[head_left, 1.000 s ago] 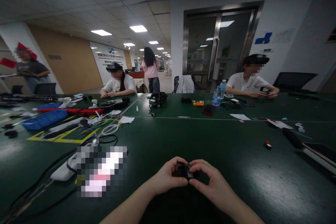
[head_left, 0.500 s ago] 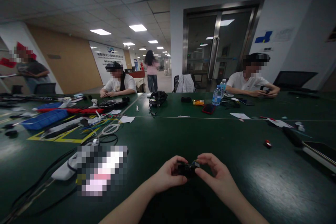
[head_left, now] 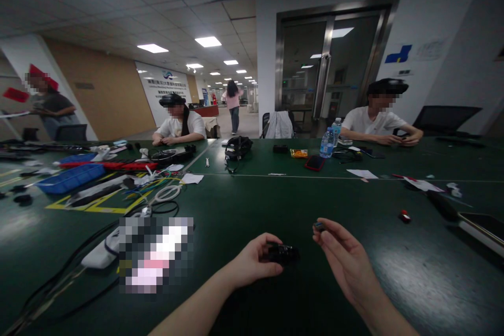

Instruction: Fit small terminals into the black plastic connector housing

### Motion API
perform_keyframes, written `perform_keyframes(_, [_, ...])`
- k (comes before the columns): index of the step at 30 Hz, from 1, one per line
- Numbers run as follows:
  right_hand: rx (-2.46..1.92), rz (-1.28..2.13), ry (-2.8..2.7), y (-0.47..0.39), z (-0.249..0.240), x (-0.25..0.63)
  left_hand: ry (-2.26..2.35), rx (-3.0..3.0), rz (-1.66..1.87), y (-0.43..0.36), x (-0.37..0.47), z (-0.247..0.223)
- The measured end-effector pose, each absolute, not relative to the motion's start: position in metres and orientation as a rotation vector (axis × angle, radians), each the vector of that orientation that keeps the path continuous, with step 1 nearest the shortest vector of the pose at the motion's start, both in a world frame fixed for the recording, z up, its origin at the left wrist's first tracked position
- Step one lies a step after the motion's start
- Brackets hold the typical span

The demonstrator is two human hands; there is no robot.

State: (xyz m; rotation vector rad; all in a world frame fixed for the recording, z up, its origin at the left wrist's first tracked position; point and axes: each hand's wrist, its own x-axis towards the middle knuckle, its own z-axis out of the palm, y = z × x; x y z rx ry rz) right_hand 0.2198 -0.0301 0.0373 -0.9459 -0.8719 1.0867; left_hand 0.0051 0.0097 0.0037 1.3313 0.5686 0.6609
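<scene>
Just above the green table (head_left: 236, 205), my left hand (head_left: 258, 262) is closed on a shiny black object (head_left: 285, 254), which sticks out to the right between thumb and fingers. To its right, my right hand (head_left: 344, 252) pinches a small dark piece (head_left: 319, 226) between thumb and fingertips, apart from the black object. The small piece has a light edge; its details are too small to make out.
A white power strip (head_left: 98, 254) with black cables lies at left, near a blue tray (head_left: 71, 178). Across the table are water bottles (head_left: 326, 143), a black strapped device (head_left: 238, 147) and seated people. A small red item (head_left: 404, 216) lies at right.
My right hand has moved right and slightly up, away from the black object, with the small piece in its fingertips. My left hand stays in place. The walking person is farther off.
</scene>
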Motion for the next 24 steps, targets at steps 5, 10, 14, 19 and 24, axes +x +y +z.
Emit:
perform_keyframes(5, [-0.883, 1.102, -0.793, -0.028, 0.041, 0.225, 0.647, 1.411, 0.674, 0.016, 0.001, -0.005])
perform_keyframes(10, [-0.842, 1.126, -0.737, -0.026, 0.041, 0.232, 0.695, 1.495, 0.690, 0.018, -0.002, -0.006])
perform_keyframes(14, [-0.813, 1.189, -0.651, -0.025, 0.047, 0.233, 0.697, 1.522, 0.690, 0.016, -0.002, 0.001])
perform_keyframes(19, [-0.766, 1.271, -0.510, -0.025, 0.055, 0.233, 0.625, 1.436, 0.692, 0.015, -0.001, 0.003])
perform_keyframes(24, [-0.762, 1.281, -0.523, -0.026, 0.057, 0.233, 0.576, 1.366, 0.700, 0.016, 0.001, -0.002])
